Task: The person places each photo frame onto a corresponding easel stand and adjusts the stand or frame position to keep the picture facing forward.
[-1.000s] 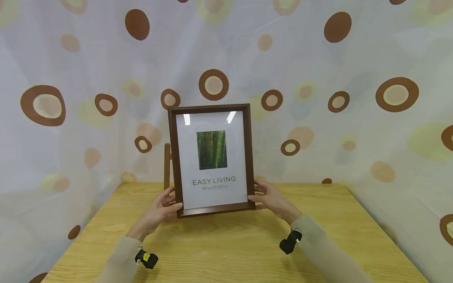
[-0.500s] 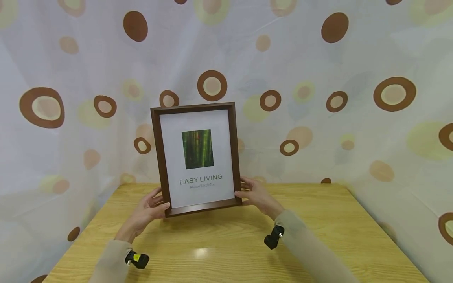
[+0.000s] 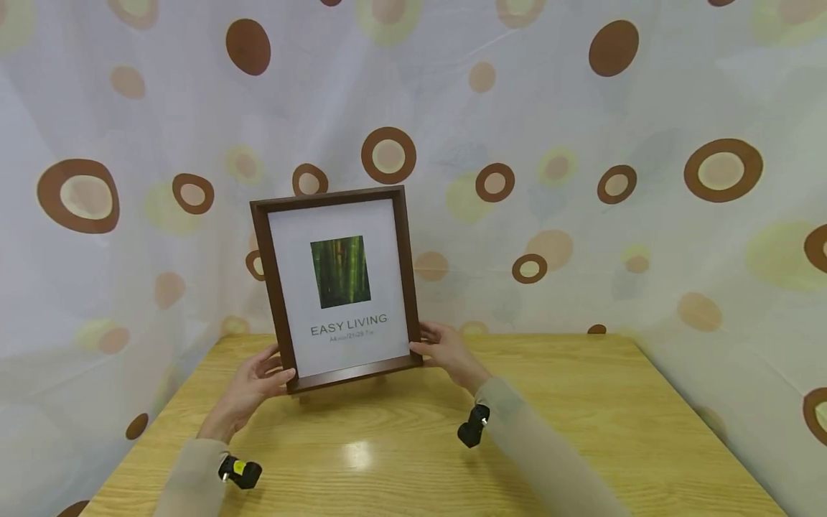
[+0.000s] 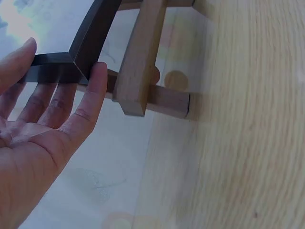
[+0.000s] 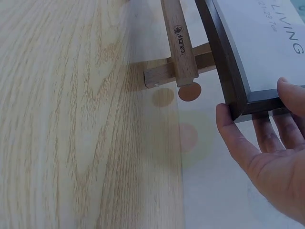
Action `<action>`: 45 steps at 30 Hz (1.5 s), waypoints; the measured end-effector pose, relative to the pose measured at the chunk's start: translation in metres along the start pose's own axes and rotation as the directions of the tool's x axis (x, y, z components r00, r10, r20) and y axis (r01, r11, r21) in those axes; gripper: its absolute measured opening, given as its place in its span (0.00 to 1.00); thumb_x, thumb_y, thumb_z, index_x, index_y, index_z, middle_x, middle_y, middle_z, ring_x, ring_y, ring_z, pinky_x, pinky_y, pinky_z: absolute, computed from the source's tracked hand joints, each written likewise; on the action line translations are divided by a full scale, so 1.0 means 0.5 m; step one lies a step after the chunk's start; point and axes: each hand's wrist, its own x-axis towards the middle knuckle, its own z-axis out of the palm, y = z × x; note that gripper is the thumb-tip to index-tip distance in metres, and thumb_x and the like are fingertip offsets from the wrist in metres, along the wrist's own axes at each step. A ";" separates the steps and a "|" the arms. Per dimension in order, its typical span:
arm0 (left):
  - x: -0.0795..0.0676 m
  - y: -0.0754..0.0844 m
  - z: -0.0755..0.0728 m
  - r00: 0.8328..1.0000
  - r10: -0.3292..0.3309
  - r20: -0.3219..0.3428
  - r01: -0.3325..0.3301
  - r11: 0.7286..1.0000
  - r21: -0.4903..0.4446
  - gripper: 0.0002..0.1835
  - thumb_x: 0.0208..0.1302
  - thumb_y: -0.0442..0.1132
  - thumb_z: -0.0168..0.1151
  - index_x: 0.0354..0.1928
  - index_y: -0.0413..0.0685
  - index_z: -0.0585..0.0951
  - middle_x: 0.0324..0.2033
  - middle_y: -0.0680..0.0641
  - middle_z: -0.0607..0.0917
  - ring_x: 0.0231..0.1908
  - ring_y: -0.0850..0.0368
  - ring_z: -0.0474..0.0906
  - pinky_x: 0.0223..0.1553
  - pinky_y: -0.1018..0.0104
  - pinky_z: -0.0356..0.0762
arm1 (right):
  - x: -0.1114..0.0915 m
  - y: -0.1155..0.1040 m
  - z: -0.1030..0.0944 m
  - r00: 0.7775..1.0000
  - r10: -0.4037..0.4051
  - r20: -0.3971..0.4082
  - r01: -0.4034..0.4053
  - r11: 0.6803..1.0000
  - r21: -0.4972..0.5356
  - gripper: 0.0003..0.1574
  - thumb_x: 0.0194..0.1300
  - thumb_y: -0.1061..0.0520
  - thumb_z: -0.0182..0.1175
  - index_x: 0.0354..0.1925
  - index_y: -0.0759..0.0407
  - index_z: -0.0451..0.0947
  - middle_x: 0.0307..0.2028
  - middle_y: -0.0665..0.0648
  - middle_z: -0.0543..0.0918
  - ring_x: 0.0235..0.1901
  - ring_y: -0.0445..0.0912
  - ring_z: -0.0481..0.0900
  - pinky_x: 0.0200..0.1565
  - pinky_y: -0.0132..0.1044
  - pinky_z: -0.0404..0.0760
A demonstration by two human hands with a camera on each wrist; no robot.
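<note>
A dark brown picture frame (image 3: 355,373) stands off the table, leaning left with its right side higher. Behind its glazing is a white sheet printed EASY LIVING with a bamboo photo (image 3: 340,271). My left hand (image 3: 248,391) grips the lower left corner, thumb on the front and fingers behind and below. The lower right corner is held likewise by my right hand (image 3: 452,355). Wooden easel parts (image 4: 138,57) appear behind and below the frame in the left wrist view; the right wrist view shows the easel's lettered bar (image 5: 179,43). Whether frame and easel touch, I cannot tell.
A light wood table (image 3: 581,431) spreads under the arms. Behind it and on both sides hangs a pale cloth (image 3: 568,108) with brown and pastel spots. Both sleeves carry small black wrist cameras (image 3: 474,425).
Both hands have moved left together with the picture frame, which leans further to the left. The easel upright seen left of the frame earlier is now hidden behind it.
</note>
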 end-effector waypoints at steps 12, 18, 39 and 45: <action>0.005 -0.010 -0.031 0.999 -0.009 -0.044 0.011 0.999 0.041 0.42 0.58 0.44 0.62 0.70 0.51 0.50 0.62 0.37 0.62 0.56 0.45 0.66 0.46 0.57 0.76 | 0.038 0.000 0.030 0.999 -0.024 0.023 0.024 1.000 -0.006 0.39 0.62 0.58 0.57 0.67 0.56 0.54 0.60 0.61 0.67 0.55 0.54 0.68 0.48 0.47 0.76; -0.008 0.013 -0.028 0.998 -0.045 -0.052 0.047 0.998 0.039 0.41 0.60 0.40 0.60 0.70 0.49 0.49 0.62 0.35 0.61 0.58 0.39 0.61 0.48 0.54 0.75 | 0.038 -0.005 0.046 0.999 -0.040 0.035 0.039 0.999 0.033 0.38 0.63 0.62 0.56 0.67 0.62 0.52 0.61 0.66 0.64 0.57 0.57 0.66 0.50 0.50 0.74; -0.001 -0.060 -0.042 0.996 -0.092 -0.002 0.092 0.996 0.014 0.40 0.55 0.33 0.64 0.67 0.45 0.55 0.56 0.33 0.67 0.50 0.47 0.72 0.46 0.55 0.76 | 0.057 0.077 0.082 0.998 -0.060 -0.030 0.059 0.997 -0.052 0.36 0.61 0.67 0.56 0.66 0.59 0.57 0.58 0.64 0.67 0.57 0.57 0.65 0.51 0.44 0.74; 0.005 -0.065 -0.034 0.994 -0.103 -0.022 0.105 0.991 0.083 0.37 0.57 0.36 0.63 0.66 0.43 0.58 0.56 0.33 0.69 0.52 0.45 0.71 0.48 0.58 0.75 | 0.057 0.084 0.092 0.999 -0.030 -0.012 0.031 0.999 0.022 0.29 0.64 0.67 0.53 0.62 0.62 0.59 0.54 0.66 0.69 0.52 0.56 0.70 0.47 0.43 0.77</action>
